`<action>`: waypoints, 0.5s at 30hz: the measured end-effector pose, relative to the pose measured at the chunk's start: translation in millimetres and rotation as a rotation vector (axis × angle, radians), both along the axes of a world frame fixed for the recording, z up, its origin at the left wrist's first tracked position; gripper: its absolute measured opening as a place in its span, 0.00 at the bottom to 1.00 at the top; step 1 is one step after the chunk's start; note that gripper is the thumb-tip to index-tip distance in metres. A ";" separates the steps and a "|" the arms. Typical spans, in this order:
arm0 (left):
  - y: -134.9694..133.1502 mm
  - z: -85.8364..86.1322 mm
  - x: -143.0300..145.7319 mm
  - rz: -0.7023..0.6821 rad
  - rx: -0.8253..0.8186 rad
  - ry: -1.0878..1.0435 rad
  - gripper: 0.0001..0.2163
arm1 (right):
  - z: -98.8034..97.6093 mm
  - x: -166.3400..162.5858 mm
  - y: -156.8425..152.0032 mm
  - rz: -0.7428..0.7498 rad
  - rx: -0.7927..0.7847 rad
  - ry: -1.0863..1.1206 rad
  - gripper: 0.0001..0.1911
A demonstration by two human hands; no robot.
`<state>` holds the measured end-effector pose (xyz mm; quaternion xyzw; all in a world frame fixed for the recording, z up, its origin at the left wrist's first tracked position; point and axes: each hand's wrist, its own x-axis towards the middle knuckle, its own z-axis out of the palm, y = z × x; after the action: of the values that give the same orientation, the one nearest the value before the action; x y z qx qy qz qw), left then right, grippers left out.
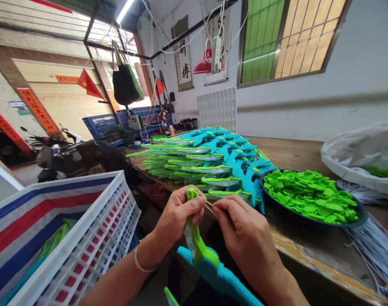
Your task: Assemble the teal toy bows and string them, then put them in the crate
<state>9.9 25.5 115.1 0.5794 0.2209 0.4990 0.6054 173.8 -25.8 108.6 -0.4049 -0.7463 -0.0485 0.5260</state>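
My left hand is closed around the green arm of a green-and-turquoise plastic piece, near its rounded tip. From that tip a thin white cord runs across to my right hand, whose thumb and fingers pinch it. The turquoise body of the piece slants down toward the lower edge of the view, over my lap. Just beyond my hands lies a large stack of like green-and-turquoise pieces on the wooden table. What the piece is I cannot tell.
Right of the stack stands a dark basin heaped with small green plastic parts. Loose white cords hang at the table's right side, below a white-lined container. On my left is a white crate with a striped lining.
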 end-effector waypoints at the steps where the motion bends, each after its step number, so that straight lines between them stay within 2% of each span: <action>1: 0.4 -0.6 0.4 -0.002 0.001 -0.006 0.10 | -1.8 2.1 -3.3 -0.033 -0.004 -0.051 0.11; 4: -1.6 0.4 2.4 -0.029 0.000 -0.028 0.10 | -1.9 0.8 -11.2 -0.137 0.033 -0.169 0.14; 6: -4.6 5.7 3.5 -0.055 -0.002 -0.043 0.10 | 5.8 -7.1 -14.4 -0.218 0.121 -0.190 0.14; 9: -1.9 22.1 -1.0 -0.041 0.006 -0.103 0.09 | 23.3 -25.5 -18.6 -0.323 0.331 -0.141 0.08; 11: 11.2 37.5 -11.4 0.020 0.021 -0.164 0.10 | 25.8 -37.9 -22.5 -0.279 0.442 -0.119 0.10; 13: 34.4 55.3 -28.1 0.107 0.042 -0.222 0.12 | 9.5 -47.1 -27.4 -0.157 0.538 -0.145 0.10; 15: 63.2 74.3 -49.1 0.204 0.062 -0.283 0.12 | -28.5 -50.0 -32.8 -0.085 0.605 -0.193 0.08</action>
<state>-39.2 88.7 189.4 0.4963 0.1757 0.6408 0.5587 123.8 -58.7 80.2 -0.2543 -0.7270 -0.3284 0.5468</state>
